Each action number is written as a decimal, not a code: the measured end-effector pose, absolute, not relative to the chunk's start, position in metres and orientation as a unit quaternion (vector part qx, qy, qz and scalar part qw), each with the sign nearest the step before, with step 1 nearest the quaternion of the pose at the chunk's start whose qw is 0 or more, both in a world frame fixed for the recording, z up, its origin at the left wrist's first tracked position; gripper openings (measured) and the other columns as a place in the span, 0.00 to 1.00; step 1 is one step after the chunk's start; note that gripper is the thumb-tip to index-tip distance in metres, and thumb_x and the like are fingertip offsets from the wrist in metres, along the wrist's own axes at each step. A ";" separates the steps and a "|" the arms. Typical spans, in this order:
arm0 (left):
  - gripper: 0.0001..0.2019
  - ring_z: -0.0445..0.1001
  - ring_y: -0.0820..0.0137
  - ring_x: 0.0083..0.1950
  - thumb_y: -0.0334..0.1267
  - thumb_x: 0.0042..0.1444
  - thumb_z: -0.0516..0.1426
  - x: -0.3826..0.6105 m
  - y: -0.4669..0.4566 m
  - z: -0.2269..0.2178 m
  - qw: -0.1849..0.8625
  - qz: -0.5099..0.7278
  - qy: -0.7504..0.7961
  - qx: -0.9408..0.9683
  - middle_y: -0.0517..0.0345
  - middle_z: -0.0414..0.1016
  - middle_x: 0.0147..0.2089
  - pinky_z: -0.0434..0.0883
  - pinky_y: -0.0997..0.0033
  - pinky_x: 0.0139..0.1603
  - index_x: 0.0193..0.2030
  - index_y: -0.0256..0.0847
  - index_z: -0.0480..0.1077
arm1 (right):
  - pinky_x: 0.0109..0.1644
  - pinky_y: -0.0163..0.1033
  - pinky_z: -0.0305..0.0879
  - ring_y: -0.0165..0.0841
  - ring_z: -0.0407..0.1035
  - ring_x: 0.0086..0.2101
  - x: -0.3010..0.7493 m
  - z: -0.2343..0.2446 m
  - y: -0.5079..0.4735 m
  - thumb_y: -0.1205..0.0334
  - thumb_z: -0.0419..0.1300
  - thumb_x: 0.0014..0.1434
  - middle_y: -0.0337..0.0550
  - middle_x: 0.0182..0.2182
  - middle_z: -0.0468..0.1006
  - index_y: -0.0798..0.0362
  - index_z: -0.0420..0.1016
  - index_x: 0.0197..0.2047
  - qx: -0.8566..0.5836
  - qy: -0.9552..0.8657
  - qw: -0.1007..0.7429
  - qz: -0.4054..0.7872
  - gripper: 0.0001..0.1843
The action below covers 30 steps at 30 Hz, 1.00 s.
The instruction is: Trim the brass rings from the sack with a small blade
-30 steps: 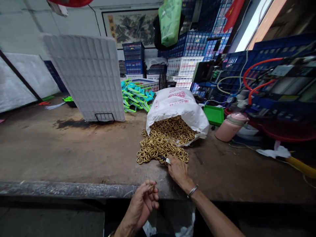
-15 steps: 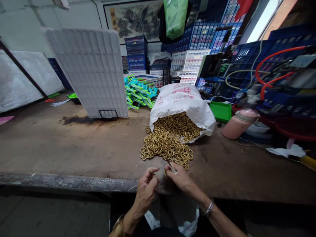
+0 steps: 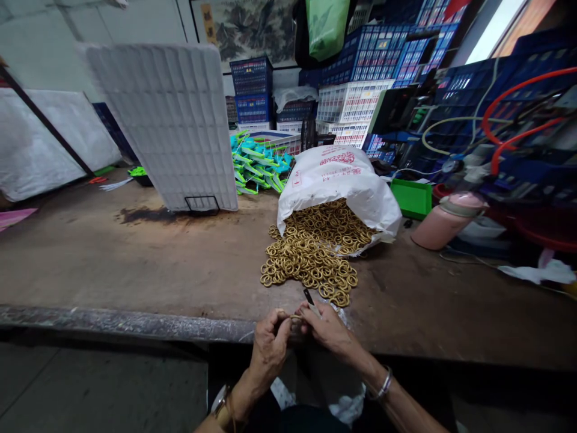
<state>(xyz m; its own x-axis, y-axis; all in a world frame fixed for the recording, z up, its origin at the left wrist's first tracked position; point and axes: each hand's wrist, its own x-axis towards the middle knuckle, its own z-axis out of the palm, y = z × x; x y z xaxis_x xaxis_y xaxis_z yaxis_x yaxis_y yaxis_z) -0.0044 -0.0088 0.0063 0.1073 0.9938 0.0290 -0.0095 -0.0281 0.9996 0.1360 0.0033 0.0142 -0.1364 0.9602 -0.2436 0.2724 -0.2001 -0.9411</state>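
My left hand (image 3: 270, 341) is closed, thumb and fingers pinching a gold-coloured ring (image 3: 296, 317) just over the table's front edge. Against the other side of that ring are the fingers of my right hand (image 3: 328, 329), which also grips what looks like a small knife (image 3: 309, 296) with a dark blade pointing up and a pale handle, mostly hidden in the palm. Just beyond both hands lies a heap of similar gold rings (image 3: 311, 264). It spills out of the open mouth of a white woven sack (image 3: 336, 180) lying on its side.
The brown wooden table (image 3: 135, 264) carries a tilted white ribbed panel (image 3: 166, 126) on a wire stand. Behind are green and turquoise plastic pieces (image 3: 256, 165) and stacked crates (image 3: 345, 102). On the right stand a green tray (image 3: 411, 198) and a pink bottle (image 3: 446, 222).
My left hand was apart from the right with its fingers loose; now it has closed on the ring beside the right hand. The view has shifted slightly.
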 end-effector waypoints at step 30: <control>0.17 0.48 0.83 0.15 0.51 0.45 0.56 -0.001 -0.011 0.012 0.681 0.410 0.439 0.418 0.68 0.58 0.18 0.45 0.80 0.16 0.25 0.38 0.60 | 0.26 0.33 0.44 0.27 0.57 0.21 0.135 -0.001 -0.011 0.74 0.46 0.44 0.36 0.20 0.67 0.53 0.64 0.32 -0.578 -0.774 0.164 0.197 0.12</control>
